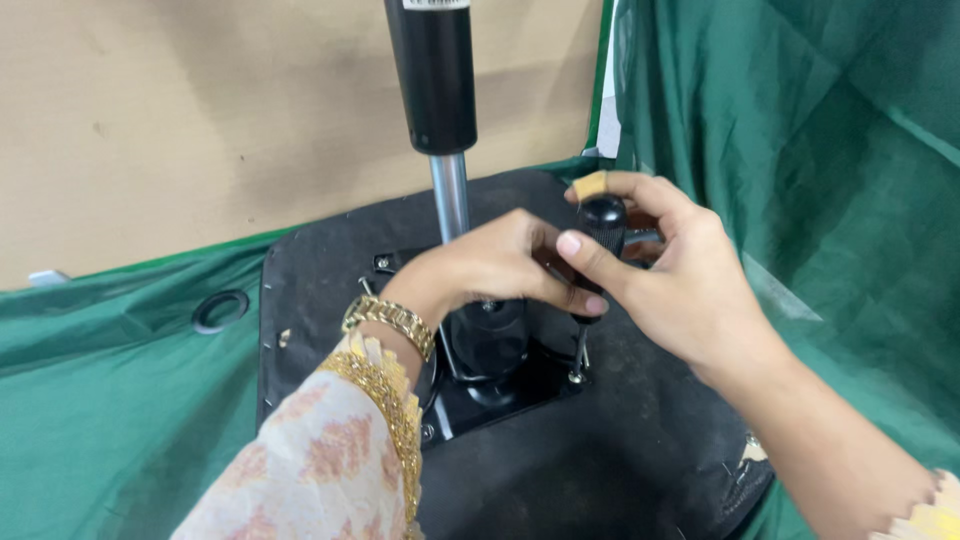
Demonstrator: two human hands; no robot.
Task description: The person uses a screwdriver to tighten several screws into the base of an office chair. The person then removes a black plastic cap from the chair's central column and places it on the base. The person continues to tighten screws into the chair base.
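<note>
Black screwdriver handle [603, 225] between right hand [680, 290] fingers [585, 262]

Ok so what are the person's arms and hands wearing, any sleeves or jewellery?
Both hands are bare, no gloves. The left hand has a gold link watch at the wrist, above a pale sleeve with a peach floral print and gold frilled trim at the cuff. The right hand has a tan plaster wrapped round one fingertip; its forearm is uncovered, with a bit of matching pale cuff at the picture's edge.
</note>
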